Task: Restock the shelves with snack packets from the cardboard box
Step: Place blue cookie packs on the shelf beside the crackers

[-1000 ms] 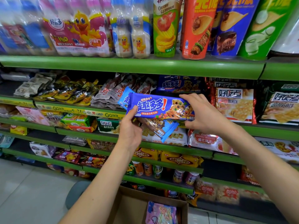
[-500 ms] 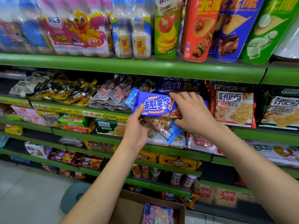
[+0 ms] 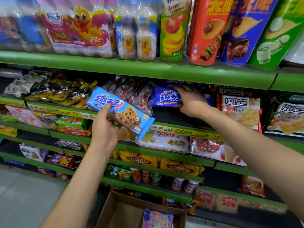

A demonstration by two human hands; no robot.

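My left hand (image 3: 103, 132) grips a light blue cookie packet (image 3: 121, 112), tilted down to the right in front of the second shelf. My right hand (image 3: 190, 102) is inside that shelf (image 3: 181, 129), closed on the right end of a dark blue cookie packet (image 3: 165, 97) that lies at the shelf's back. More dark blue packets are partly hidden behind my right hand. The cardboard box (image 3: 115, 209) stands open on the floor below, with a pink packet (image 3: 158, 218) in it.
Green shelves run across the view, full of snacks. Drink bottles (image 3: 138, 33) and chip cans (image 3: 209, 30) stand on the top shelf. Red-edged cracker packs (image 3: 240, 111) sit right of my right hand, brown packets (image 3: 131, 94) left of it. Grey floor (image 3: 24, 198) lies at the left.
The two packets held together have been separated. My right hand carried the dark blue one up and back into the shelf; my left hand keeps the light blue one, shifted left.
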